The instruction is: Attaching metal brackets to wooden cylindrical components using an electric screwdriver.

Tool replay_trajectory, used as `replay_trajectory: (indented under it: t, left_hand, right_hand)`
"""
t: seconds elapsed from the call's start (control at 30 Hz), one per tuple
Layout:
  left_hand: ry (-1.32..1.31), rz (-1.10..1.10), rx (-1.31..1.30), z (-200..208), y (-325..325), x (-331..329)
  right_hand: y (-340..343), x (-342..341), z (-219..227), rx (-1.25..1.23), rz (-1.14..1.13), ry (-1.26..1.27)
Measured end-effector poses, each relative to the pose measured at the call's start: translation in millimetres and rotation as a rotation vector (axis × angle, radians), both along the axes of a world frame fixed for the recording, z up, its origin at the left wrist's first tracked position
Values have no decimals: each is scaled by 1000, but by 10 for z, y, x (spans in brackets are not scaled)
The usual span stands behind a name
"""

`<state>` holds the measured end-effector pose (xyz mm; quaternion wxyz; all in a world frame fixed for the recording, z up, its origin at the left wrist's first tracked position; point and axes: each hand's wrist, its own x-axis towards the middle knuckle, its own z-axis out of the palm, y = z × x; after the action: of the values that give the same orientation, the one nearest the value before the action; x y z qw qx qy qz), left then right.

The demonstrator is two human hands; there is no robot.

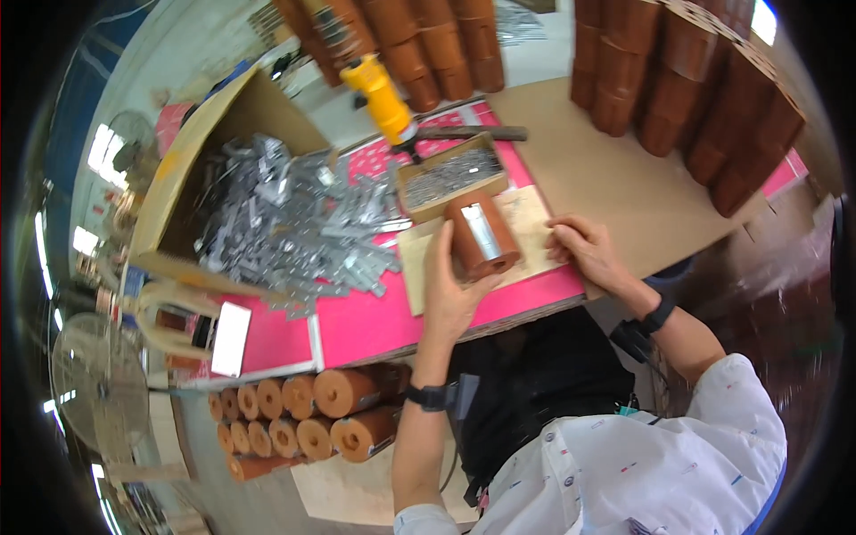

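Observation:
My left hand (450,299) is wrapped round a reddish-brown wooden cylinder (462,242) with a hole in its near end. A shiny metal strip (481,230) lies lengthwise along its upper side. The cylinder rests on a pale wooden board (528,218). To its right, my right hand (584,254) is apart from it, thumb and fingers pinched together over the board's edge. What those fingers hold, if anything, is too small to make out. Just beyond the cylinder stands a small cardboard box (421,213) full of nails (455,174).
A yellow power tool (379,96) stands behind the nail box beside a hammer (473,133). Left, flat metal pieces (294,223) spill from a tipped carton (174,192). Brown cylinders stand stacked at the back (428,49) and right (660,89); more (346,392) lie below the pink tabletop (366,330).

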<state>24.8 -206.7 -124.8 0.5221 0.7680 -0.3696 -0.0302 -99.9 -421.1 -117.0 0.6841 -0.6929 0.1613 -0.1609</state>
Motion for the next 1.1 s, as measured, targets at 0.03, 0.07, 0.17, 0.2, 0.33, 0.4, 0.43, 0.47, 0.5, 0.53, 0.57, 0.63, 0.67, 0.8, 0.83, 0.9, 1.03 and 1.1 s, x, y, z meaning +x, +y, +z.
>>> replay_trajectory:
  t: [0.03,0.07,0.17,0.2,0.33,0.4,0.43,0.47,0.5,0.53,0.57,0.63,0.67,0.8,0.83,0.9,1.03,1.1]
  left_hand:
    - [-16,-14,-32,35,-22,-16]
    - [-31,-22,-60,50,-50,-30]
    - [-132,21,-31,-12,-108,-26]
    - [-139,32,-18,26,-122,-45]
    - [-134,67,-36,23,-47,-32]
    - [-140,78,-48,5,-56,-42]
    - [-146,79,-61,-4,-62,-45]
    - [-147,84,-59,-11,-68,-44]
    - [-143,80,-57,-10,-71,-48]
    - [-139,76,-55,-8,-66,-50]
    - [-141,79,-52,-6,-56,-54]
    - [-116,54,-65,99,-63,-42]
    - [-120,58,-62,155,-70,-31]
    - [-206,-19,137,472,-180,18]
    - [-279,-39,215,503,-208,55]
    - [-292,-75,284,550,-241,140]
    - [-251,-151,436,686,-294,159]
    - [-246,-149,428,683,-313,160]
  right_hand:
    - [-21,-7,-60,-20,3,4]
    - [-21,-25,-65,-13,-11,-2]
    - [-68,-70,-97,-30,-20,-18]
    - [-54,-81,-55,-28,6,-22]
    - [-35,-17,-107,-82,43,-28]
    - [-34,-17,-113,-136,25,-29]
    - [-35,-18,-117,-135,30,-30]
    - [-39,-19,-119,-137,26,-34]
    - [-34,-24,-120,-137,20,-38]
    - [-28,-27,-114,-134,24,-39]
    - [-25,-30,-104,-154,22,-25]
    - [-32,-5,-83,-173,23,-17]
    - [-16,-8,-78,-164,21,-13]
    - [-29,-63,-105,-129,16,0]
    - [-28,-55,-102,-125,23,-1]
    - [-20,-52,-86,-88,40,-13]
    - [-33,-50,-52,-46,52,-15]
    - [-35,-61,-44,-41,46,5]
